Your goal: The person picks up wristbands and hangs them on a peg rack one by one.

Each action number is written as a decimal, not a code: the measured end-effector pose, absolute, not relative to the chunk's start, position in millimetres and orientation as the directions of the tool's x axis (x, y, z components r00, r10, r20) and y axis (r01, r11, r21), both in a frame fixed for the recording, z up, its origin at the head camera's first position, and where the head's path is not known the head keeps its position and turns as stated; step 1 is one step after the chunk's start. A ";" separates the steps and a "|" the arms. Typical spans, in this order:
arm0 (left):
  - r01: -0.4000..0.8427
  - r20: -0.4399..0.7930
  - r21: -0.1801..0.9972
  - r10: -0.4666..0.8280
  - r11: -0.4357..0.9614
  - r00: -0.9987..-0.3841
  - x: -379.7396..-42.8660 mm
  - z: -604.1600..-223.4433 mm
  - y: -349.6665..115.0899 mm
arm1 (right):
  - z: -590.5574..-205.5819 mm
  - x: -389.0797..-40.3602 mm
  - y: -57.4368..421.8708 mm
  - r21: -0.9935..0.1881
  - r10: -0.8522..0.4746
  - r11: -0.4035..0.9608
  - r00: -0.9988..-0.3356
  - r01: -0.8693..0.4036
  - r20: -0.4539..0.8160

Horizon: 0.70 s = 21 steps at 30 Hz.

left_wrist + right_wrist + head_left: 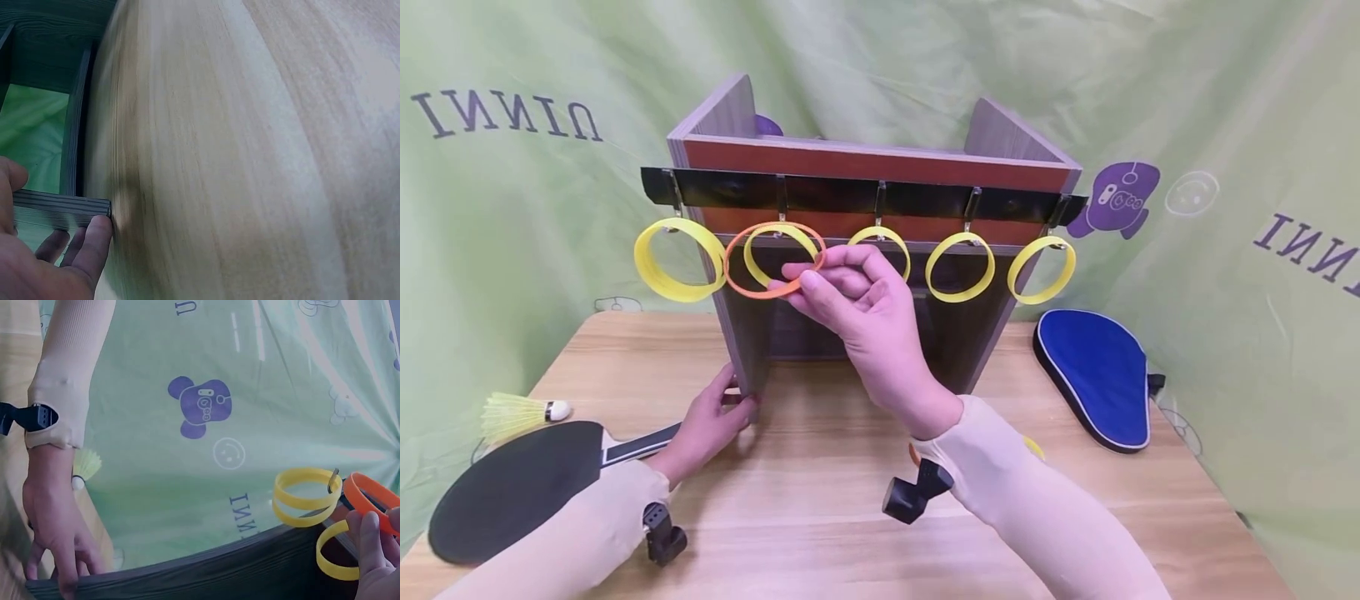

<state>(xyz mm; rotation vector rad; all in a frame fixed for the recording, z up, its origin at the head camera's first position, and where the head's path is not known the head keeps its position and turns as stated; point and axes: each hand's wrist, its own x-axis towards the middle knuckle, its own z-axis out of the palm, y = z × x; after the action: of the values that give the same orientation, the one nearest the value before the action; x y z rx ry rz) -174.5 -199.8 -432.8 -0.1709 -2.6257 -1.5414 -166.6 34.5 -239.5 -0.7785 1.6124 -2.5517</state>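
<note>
My right hand (872, 317) pinches a thin orange ring (760, 295) between thumb and fingers. In the head view the ring overlaps the second yellow ring (752, 265) from the left; whether they touch I cannot tell. Several yellow rings (961, 297) hang from metal hooks on a black strip (831, 193) across the front of a grey wooden stand (880, 154). Low on the left, my left hand (711, 425) grips the stand's side panel (59, 203) near the tabletop, thumb on one face and fingers on the other.
A black table tennis bat (520, 483) and a yellow shuttlecock (516, 414) lie on the left of the wooden table (820, 517). On the right is a blue bat case (1093, 375). Parts of a yellow ring (1033, 447) and something orange show beside my right forearm. Green curtain surrounds the table.
</note>
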 end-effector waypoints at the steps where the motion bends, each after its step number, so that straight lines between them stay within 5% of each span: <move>1: 0.138 0.132 0.863 0.047 0.486 -0.990 -174.1 -432.7 -199.9 | -239.3 -167.2 32.5 -0.851 -0.274 -0.467 -0.875 -0.241 0.398; 21: 0.165 0.159 0.862 0.054 0.480 -0.986 -176.3 -437.3 -200.1 | -246.1 -169.1 29.7 -0.908 -0.251 -0.364 -0.918 -0.206 0.308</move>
<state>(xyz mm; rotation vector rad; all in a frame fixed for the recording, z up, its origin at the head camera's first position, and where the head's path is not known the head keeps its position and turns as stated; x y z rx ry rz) -176.3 -200.1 -437.3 -0.1934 -2.6059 -1.5365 -169.1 29.7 -246.1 -0.6307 1.7557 -2.4927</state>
